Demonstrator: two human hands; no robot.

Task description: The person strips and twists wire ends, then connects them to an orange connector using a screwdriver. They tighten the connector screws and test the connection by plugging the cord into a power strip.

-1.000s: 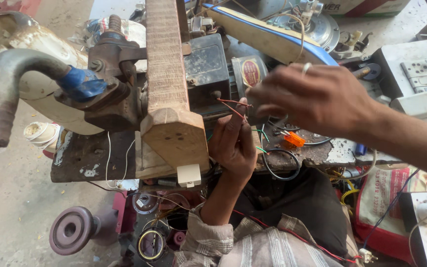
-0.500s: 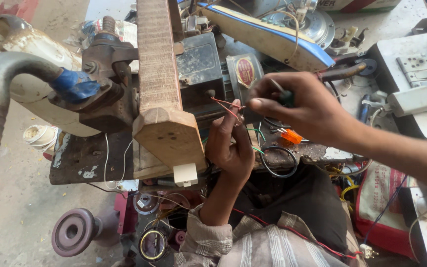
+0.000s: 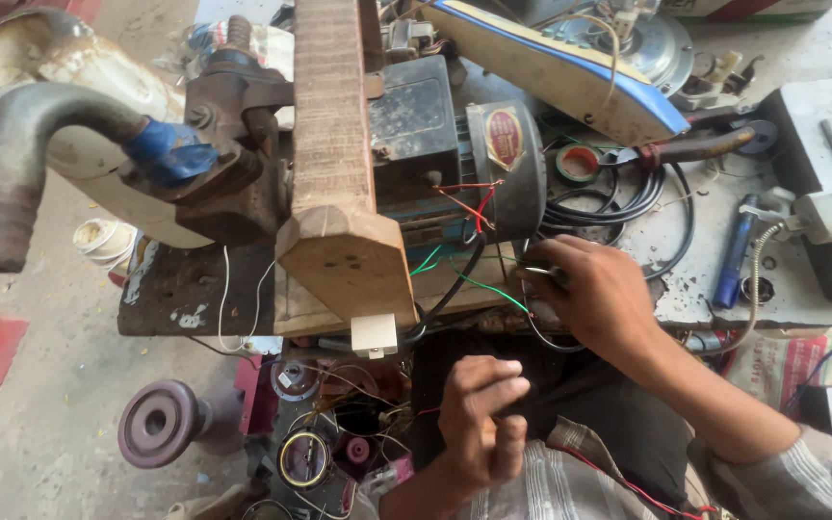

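A dark electric motor (image 3: pixel 440 135) with a round end cover and a red label sits on the workbench. Red, green and black wires (image 3: pixel 464 207) hang from it toward me. My right hand (image 3: pixel 589 303) rests at the bench's front edge just right of those wires, with its fingers closed around a small metal tool (image 3: pixel 543 274), most of which is hidden. My left hand (image 3: pixel 481 424) is lower, over my lap, fingers curled in with nothing visible in them. A thin red wire runs just left of it.
A wooden block (image 3: pixel 339 193) clamped in a rusty vise (image 3: pixel 233 144) stands left of the motor. A grey pipe elbow (image 3: pixel 21 144) juts out far left. Black cable coils (image 3: pixel 618 202), a tape roll (image 3: pixel 580 164), a blue pen-like tool (image 3: pixel 732 252) and white boxes (image 3: pixel 825 135) lie right.
My left hand has dropped from the motor's wires down to my lap. My right hand has come down from above the wires to the bench's front edge.
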